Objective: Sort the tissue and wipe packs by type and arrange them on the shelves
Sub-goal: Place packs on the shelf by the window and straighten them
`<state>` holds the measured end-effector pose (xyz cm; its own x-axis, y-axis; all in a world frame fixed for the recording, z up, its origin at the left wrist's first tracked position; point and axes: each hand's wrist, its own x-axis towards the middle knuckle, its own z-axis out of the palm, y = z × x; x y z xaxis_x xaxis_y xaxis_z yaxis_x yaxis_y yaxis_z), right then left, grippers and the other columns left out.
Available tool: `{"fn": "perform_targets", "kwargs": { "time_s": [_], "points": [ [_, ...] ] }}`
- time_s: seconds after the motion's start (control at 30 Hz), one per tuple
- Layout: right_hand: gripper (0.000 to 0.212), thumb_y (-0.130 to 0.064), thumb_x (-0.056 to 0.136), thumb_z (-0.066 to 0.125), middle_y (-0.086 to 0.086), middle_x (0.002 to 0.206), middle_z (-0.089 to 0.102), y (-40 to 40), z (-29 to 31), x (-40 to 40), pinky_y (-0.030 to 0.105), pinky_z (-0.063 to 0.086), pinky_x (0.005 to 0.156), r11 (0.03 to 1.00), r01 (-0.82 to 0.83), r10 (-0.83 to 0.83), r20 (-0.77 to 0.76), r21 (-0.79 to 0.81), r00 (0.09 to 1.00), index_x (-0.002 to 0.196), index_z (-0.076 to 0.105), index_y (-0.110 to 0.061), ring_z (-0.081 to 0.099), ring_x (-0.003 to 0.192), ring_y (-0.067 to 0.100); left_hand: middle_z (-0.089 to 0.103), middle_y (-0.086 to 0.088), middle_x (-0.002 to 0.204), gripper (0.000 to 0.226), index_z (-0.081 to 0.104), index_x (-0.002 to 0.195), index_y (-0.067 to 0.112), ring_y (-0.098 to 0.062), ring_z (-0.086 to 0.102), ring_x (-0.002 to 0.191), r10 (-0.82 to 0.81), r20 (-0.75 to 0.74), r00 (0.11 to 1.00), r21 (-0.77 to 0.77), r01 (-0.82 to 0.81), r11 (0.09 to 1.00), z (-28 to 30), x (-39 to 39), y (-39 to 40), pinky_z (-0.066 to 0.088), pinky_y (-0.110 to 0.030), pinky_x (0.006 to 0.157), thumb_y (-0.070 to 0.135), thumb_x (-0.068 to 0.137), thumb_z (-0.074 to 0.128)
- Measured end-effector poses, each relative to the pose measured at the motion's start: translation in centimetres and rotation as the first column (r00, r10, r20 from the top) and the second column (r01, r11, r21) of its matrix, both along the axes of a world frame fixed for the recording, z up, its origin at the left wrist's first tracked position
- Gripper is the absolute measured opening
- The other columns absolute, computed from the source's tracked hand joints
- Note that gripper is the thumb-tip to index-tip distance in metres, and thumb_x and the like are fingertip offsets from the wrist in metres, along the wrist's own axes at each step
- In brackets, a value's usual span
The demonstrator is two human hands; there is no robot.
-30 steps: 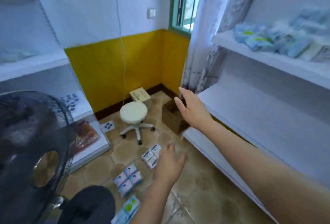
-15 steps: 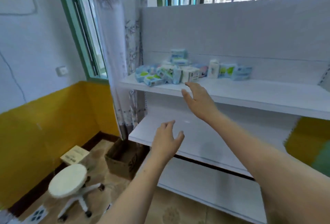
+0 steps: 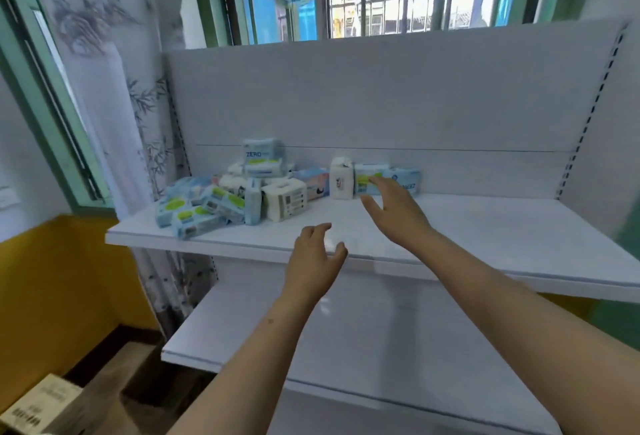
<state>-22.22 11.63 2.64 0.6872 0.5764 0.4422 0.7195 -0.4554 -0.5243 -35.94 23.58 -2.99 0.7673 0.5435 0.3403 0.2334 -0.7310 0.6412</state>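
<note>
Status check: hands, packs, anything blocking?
Both hands open, empty: left hand over the shelf edge, right hand reaching at the blue-green pack. Mixed pile unsorted. Nothing blocking.

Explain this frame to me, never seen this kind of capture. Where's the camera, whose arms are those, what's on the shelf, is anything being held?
There is no robot here. A person wears a wide-angle camera on the head, looking forward and down, so the two bare arms entering from the bottom are their own.

The left hand hovers near the front edge of the upper shelf, fingers relaxed, holding nothing. The right hand reaches further in, fingers extended toward a blue and green wipe pack by the back panel; whether it touches the pack is unclear, but it grips nothing.

On that shelf lies an unsorted heap of packs at the left, with a white tissue pack standing upright beside the wipe pack. The lower shelf shows no packs.
</note>
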Motion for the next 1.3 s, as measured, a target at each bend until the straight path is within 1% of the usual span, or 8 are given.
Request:
{"fn": "perform_targets", "kwargs": {
  "time_s": [0.43,0.67,0.77,0.9,1.03,1.13,1.2,1.3],
  "points": [
    [0.062,-0.017,0.094,0.061,0.015,0.149,0.039,2.1,-4.1,20.0,0.039,0.038,0.108,0.968,0.249,-0.249,-0.105,-0.016,0.963,0.15,0.035,-0.008,0.043,0.133,0.032,0.055,-0.005,0.138,0.052,0.047,0.143,0.016,-0.022,0.057,0.122,-0.177,0.015,0.984,0.011,0.177,0.984,0.7,22.1,7.0,0.049,-0.037,0.1,0.027,0.095,0.061],
    [0.067,-0.018,0.09,0.067,0.001,0.15,0.037,3.1,-4.1,27.1,0.037,0.047,0.099,0.956,0.275,-0.277,-0.004,-0.097,0.961,0.151,0.038,-0.022,0.052,0.12,0.024,0.052,-0.01,0.142,0.053,0.048,0.144,0.016,-0.028,0.05,0.127,-0.289,-0.064,0.955,0.311,0.294,0.904,3.7,33.5,10.4,0.039,-0.038,0.104,0.027,0.095,0.062],
    [0.064,-0.015,0.09,0.064,-0.006,0.148,0.037,3.3,-5.1,29.0,0.036,0.052,0.089,0.982,0.147,-0.153,-0.037,-0.117,0.988,0.148,0.041,-0.025,0.061,0.096,0.015,0.052,-0.009,0.14,0.05,0.048,0.142,0.019,-0.029,0.049,0.125,-0.198,-0.199,0.96,0.461,0.27,0.845,3.4,36.7,11.1,0.033,-0.038,0.102,0.033,0.095,0.058],
    [0.043,-0.022,0.1,0.051,-0.006,0.138,0.042,3.8,-6.1,30.6,0.031,0.045,0.101,0.988,0.04,-0.049,-0.059,-0.147,0.997,0.143,0.048,-0.021,0.052,0.117,0.011,0.054,-0.008,0.134,0.048,0.053,0.134,0.021,-0.03,0.047,0.122,-0.109,-0.315,0.943,0.562,0.277,0.779,3.2,38.7,11.3,0.031,-0.038,0.098,0.042,0.091,0.059],
    [0.019,-0.039,0.1,0.053,-0.006,0.111,0.045,3.2,-6.2,31.2,0.036,0.053,0.082,0.994,0.109,-0.106,-0.115,0.014,0.988,0.105,0.063,-0.023,0.056,0.082,0.006,0.053,-0.007,0.133,0.053,0.058,0.133,0.027,-0.031,0.046,0.122,-0.077,-0.394,0.916,0.585,0.315,0.748,3.9,39.5,11.1,0.032,-0.038,0.099,0.05,0.086,0.063],
    [0.014,-0.038,0.096,0.06,-0.004,0.106,0.046,2.1,-6.1,31.0,0.038,0.055,0.076,0.981,0.142,-0.114,-0.198,0.135,0.974,0.087,0.058,-0.028,0.059,0.08,0.012,0.059,-0.006,0.123,0.048,0.061,0.127,0.028,-0.03,0.053,0.115,-0.171,-0.358,0.918,0.449,0.33,0.83,4.8,39.2,10.4,0.039,-0.036,0.091,0.049,0.084,0.067],
    [0.013,-0.03,0.096,0.064,-0.003,0.106,0.046,0.9,-5.8,30.8,0.034,0.059,0.068,0.948,0.162,-0.078,-0.297,0.273,0.952,0.084,0.059,-0.026,0.06,0.079,0.015,0.062,-0.001,0.104,0.035,0.061,0.113,0.019,-0.025,0.059,0.098,-0.281,-0.24,0.929,0.175,0.326,0.929,5.3,38.7,9.7,0.039,-0.03,0.076,0.042,0.087,0.069],
    [0.008,-0.017,0.098,0.062,0.0,0.11,0.048,-1.6,-5.6,30.4,0.022,0.056,0.061,0.871,0.177,-0.016,-0.334,0.459,0.943,0.09,0.062,-0.018,0.061,0.089,0.015,0.064,0.002,0.1,0.035,0.056,0.111,0.016,-0.02,0.062,0.091,-0.267,-0.072,0.961,-0.167,0.252,0.953,5.1,37.5,8.6,0.049,-0.032,0.078,0.043,0.091,0.068]
  ]
}}
